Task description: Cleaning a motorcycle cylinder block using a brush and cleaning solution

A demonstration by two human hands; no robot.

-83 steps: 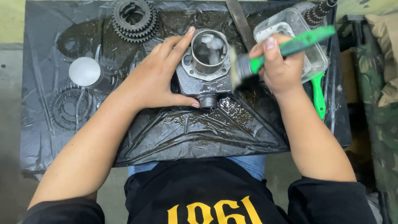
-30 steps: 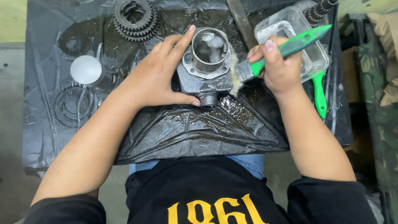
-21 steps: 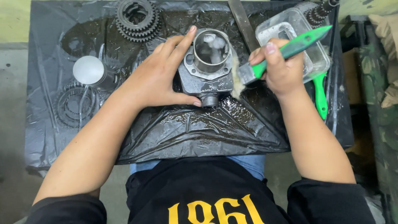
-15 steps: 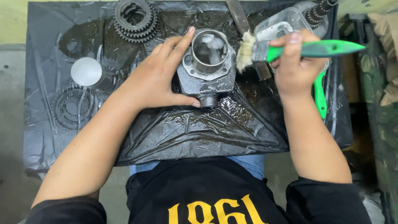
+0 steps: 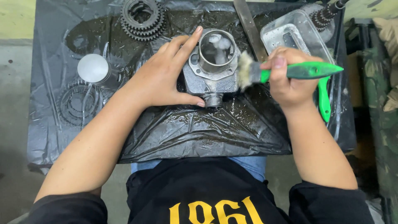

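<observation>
A grey metal engine cylinder (image 5: 213, 68) with a round bore stands on wet black plastic sheeting (image 5: 186, 128). My left hand (image 5: 163, 76) grips its left side, with the index finger along its top edge and the thumb under its lower port. My right hand (image 5: 290, 79) holds a green-handled paintbrush (image 5: 286, 71) level, its pale bristles touching the cylinder's right side.
A stack of gears (image 5: 142, 18) lies at the top. A silver piston (image 5: 93, 69) and a ring gear (image 5: 78, 103) sit at the left. A clear plastic tray (image 5: 296, 35), a second green brush (image 5: 324, 99), a flat metal bar (image 5: 250, 27) and a geared shaft (image 5: 327, 12) are at the right.
My right hand swung the brush from a tilted angle low on the cylinder's right side to level, higher against its right side. My left hand has not moved.
</observation>
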